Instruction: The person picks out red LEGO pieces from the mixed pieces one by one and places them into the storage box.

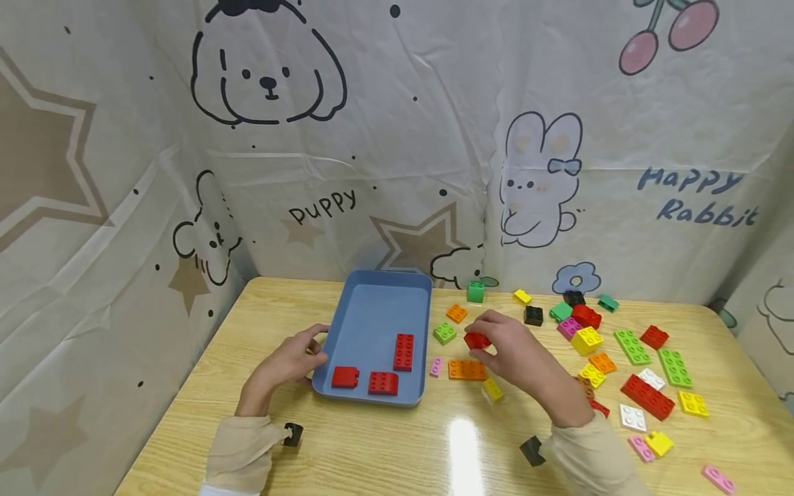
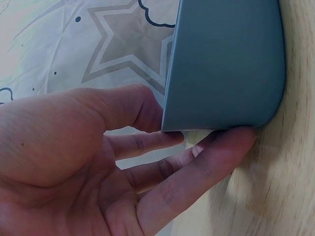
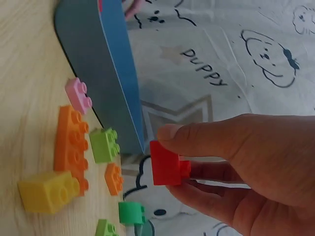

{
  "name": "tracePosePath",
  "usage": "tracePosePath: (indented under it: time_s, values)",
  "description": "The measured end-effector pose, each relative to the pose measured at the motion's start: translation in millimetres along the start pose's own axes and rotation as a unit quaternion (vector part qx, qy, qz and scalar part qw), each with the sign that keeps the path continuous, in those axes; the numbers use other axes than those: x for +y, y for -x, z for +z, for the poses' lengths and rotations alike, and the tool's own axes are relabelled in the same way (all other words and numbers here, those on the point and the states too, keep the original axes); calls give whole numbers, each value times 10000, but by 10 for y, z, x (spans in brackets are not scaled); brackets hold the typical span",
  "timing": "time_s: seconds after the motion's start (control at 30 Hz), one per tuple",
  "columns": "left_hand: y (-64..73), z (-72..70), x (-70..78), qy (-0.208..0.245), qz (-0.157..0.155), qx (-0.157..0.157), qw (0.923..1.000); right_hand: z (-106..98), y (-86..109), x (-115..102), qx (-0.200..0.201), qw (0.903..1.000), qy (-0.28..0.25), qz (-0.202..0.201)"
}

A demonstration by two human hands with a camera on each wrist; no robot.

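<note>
My right hand (image 1: pixel 510 344) pinches a red toy brick (image 1: pixel 477 340) between thumb and fingers, to the right of the blue tray (image 1: pixel 387 277). In the right wrist view the red brick (image 3: pixel 165 163) hangs above the table, its stud side toward the palm. My left hand (image 1: pixel 291 356) grips the tray's left side near the front corner. The left wrist view has the thumb of the left hand (image 2: pixel 74 147) bent at the tray's rim, other fingers along its outer wall. Inside the tray lie a long red brick (image 1: pixel 404 353), a red brick (image 1: pixel 344 377) and a rounded red brick (image 1: pixel 383 383).
An orange brick (image 1: pixel 467 370), a lime brick (image 1: pixel 444 333), a small pink brick (image 1: pixel 436 367) and a yellow brick (image 1: pixel 493 390) lie close to the tray. Many mixed bricks, including a long red brick (image 1: pixel 647 397), spread over the table's right side. A printed curtain (image 1: pixel 397 138) hangs behind.
</note>
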State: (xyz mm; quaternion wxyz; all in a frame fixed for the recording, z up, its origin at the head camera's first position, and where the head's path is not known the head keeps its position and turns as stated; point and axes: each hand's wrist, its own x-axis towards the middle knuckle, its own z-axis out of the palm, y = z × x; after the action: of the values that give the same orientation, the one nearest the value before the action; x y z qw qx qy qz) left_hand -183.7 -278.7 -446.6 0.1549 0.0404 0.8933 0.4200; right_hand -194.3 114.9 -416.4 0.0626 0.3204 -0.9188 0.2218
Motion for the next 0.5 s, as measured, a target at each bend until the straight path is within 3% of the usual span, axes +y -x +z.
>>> tracePosePath:
  time_s: [0.27,0.5]
  values:
    - [-20,-8,3,-94,5,17,10000,68,-111,-144,-110,9999,-104,19]
    - [-3,1,-6,-44,-14,42,10000,157,-244,-280,-290,9987,-174,-383]
